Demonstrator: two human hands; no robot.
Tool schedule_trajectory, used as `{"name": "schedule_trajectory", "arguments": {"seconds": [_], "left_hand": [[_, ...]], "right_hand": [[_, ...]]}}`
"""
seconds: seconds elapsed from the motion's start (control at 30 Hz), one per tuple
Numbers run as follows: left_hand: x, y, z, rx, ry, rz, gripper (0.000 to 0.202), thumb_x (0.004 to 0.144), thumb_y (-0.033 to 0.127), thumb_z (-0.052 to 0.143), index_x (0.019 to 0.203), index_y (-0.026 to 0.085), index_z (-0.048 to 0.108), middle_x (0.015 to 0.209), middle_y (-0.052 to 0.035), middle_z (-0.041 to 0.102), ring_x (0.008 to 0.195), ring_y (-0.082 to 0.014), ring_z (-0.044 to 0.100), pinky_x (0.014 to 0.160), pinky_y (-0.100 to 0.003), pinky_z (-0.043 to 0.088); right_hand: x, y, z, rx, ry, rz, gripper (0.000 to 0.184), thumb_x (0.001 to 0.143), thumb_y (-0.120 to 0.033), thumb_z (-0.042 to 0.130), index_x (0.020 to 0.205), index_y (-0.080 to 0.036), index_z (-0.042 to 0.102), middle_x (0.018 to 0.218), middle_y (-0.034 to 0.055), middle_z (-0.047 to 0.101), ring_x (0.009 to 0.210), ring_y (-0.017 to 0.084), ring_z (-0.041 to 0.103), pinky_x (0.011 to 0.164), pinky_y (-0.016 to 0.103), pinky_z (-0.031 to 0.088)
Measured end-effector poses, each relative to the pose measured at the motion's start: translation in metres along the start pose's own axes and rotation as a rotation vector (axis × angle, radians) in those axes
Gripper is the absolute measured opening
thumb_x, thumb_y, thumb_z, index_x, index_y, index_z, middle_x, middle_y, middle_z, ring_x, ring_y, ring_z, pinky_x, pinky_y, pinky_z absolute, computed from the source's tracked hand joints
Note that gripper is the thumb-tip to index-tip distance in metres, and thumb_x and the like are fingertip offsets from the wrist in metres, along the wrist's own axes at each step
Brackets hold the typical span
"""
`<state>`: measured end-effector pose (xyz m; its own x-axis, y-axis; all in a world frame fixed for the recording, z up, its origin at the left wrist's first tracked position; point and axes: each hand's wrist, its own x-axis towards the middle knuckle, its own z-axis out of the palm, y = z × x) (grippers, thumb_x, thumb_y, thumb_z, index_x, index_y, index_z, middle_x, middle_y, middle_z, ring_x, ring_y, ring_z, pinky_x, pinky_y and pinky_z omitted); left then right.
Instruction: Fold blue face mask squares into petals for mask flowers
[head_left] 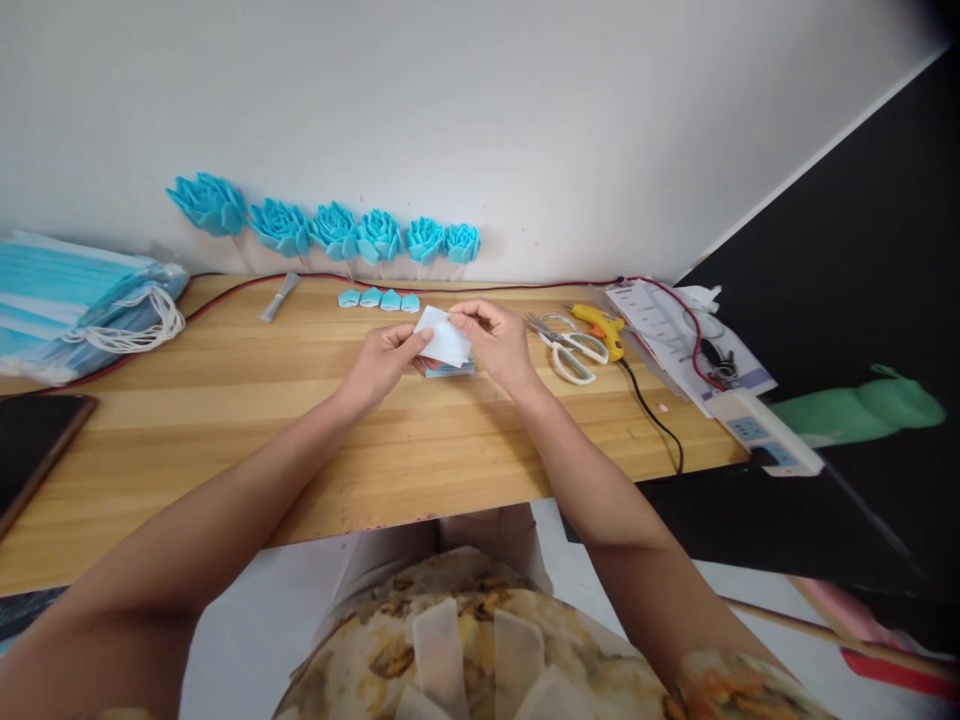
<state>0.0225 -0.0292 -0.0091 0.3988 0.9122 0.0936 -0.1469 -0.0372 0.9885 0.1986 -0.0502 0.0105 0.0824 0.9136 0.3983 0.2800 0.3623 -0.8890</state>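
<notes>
At a wooden desk (315,490) by a white wall (525,120). Pinching a small white sheet (448,341) with left hand (384,362) and right hand (496,345), just over a little blue pile (451,370). Close to white scissors (563,347) and a yellow glue gun (609,333), with blue flowers (379,236) behind.

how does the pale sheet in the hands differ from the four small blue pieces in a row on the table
The pale sheet is pinched by the left hand and right hand; the blue pieces lie unheld. The sheet shows a whitish face, the pieces mostly bright blue. The sheet looks larger than each piece, and each piece has a pointed top. Both are at the wooden table.
</notes>
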Motion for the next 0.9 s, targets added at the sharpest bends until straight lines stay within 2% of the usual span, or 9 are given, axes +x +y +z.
{"name": "schedule_trajectory", "arguments": {"seconds": [0.13, 0.33, 0.43, 0.5, 0.57, 0.63, 0.73, 0.8, 0.9], "left_hand": [[-0.001, 0.002, 0.0, -0.022, 0.009, 0.002, 0.038, 0.08, 0.052, 0.075, 0.069, 0.016, 0.072, 0.065, -0.0066, 0.071, 0.058, -0.0171, 0.062, 0.06, -0.028, 0.051], [0.0, 0.004, -0.001, -0.011, 0.02, 0.003, 0.039, 0.083, 0.052, 0.072, 0.067, 0.017, 0.072, 0.065, -0.0065, 0.07, 0.061, -0.0187, 0.063, 0.065, -0.031, 0.052], [0.001, 0.003, -0.002, -0.005, 0.022, 0.02, 0.04, 0.083, 0.054, 0.071, 0.069, 0.016, 0.073, 0.064, -0.0065, 0.07, 0.06, -0.0189, 0.063, 0.063, -0.031, 0.052], [0.001, 0.003, -0.003, 0.001, 0.023, 0.032, 0.04, 0.082, 0.055, 0.072, 0.071, 0.017, 0.073, 0.063, -0.0057, 0.07, 0.059, -0.0181, 0.063, 0.061, -0.03, 0.051], [0.001, 0.003, -0.004, 0.017, 0.018, 0.033, 0.04, 0.082, 0.056, 0.073, 0.07, 0.017, 0.073, 0.063, -0.0053, 0.07, 0.058, -0.0172, 0.062, 0.061, -0.029, 0.05], [0.001, 0.003, -0.005, 0.044, 0.013, 0.032, 0.039, 0.084, 0.054, 0.071, 0.071, 0.017, 0.074, 0.066, -0.0059, 0.071, 0.06, -0.0168, 0.062, 0.063, -0.029, 0.05], [0.001, 0.004, -0.006, 0.097, 0.056, 0.082, 0.03, 0.088, 0.046, 0.069, 0.079, 0.018, 0.077, 0.08, -0.0073, 0.075, 0.074, -0.0188, 0.066, 0.074, -0.03, 0.051], [0.001, 0.003, -0.006, 0.166, 0.071, 0.138, 0.022, 0.088, 0.039, 0.069, 0.085, 0.02, 0.079, 0.093, -0.0073, 0.077, 0.091, -0.0224, 0.067, 0.088, -0.032, 0.05], [0.0, -0.002, -0.003, 0.382, -0.082, 0.253, 0.016, 0.085, 0.03, 0.07, 0.094, 0.023, 0.081, 0.113, -0.0089, 0.076, 0.115, -0.0294, 0.063, 0.109, -0.04, 0.04]], "right_hand": [[0.0, 0.003, 0.001, 0.053, 0.008, 0.05, 0.021, 0.08, -0.04, 0.069, 0.088, -0.021, 0.076, 0.086, 0.0007, 0.076, 0.076, 0.015, 0.065, 0.07, 0.027, 0.05], [0.001, 0.008, 0.003, 0.081, -0.017, 0.042, 0.026, 0.081, -0.043, 0.069, 0.094, -0.022, 0.078, 0.097, 0.0024, 0.078, 0.087, 0.018, 0.068, 0.079, 0.03, 0.054], [0.001, 0.01, 0.003, 0.113, -0.047, 0.066, 0.03, 0.082, -0.046, 0.069, 0.1, -0.023, 0.077, 0.099, 0.0021, 0.077, 0.087, 0.017, 0.068, 0.077, 0.029, 0.053], [0.001, 0.012, 0.002, 0.131, -0.101, 0.101, 0.032, 0.082, -0.05, 0.07, 0.096, -0.022, 0.075, 0.09, 0.0006, 0.075, 0.079, 0.014, 0.064, 0.069, 0.026, 0.05], [0.004, 0.012, -0.002, 0.124, -0.141, 0.129, 0.032, 0.08, -0.052, 0.072, 0.084, -0.02, 0.072, 0.076, -0.0021, 0.068, 0.067, 0.012, 0.057, 0.061, 0.023, 0.044], [0.01, 0.011, -0.01, 0.102, -0.102, 0.125, 0.034, 0.079, -0.053, 0.073, 0.076, -0.019, 0.067, 0.067, -0.0042, 0.06, 0.062, 0.01, 0.051, 0.057, 0.022, 0.039], [0.024, 0.003, -0.029, 0.094, 0.035, 0.07, 0.032, 0.08, -0.05, 0.074, 0.075, -0.019, 0.064, 0.07, -0.0041, 0.058, 0.067, 0.01, 0.051, 0.062, 0.022, 0.041], [0.032, -0.004, -0.043, 0.087, 0.055, 0.066, 0.028, 0.081, -0.045, 0.076, 0.076, -0.02, 0.065, 0.071, -0.0038, 0.059, 0.069, 0.01, 0.053, 0.063, 0.023, 0.042], [0.039, -0.014, -0.059, 0.059, -0.019, 0.098, 0.023, 0.079, -0.039, 0.079, 0.077, -0.02, 0.066, 0.068, -0.0042, 0.06, 0.065, 0.01, 0.054, 0.06, 0.023, 0.043]]}}
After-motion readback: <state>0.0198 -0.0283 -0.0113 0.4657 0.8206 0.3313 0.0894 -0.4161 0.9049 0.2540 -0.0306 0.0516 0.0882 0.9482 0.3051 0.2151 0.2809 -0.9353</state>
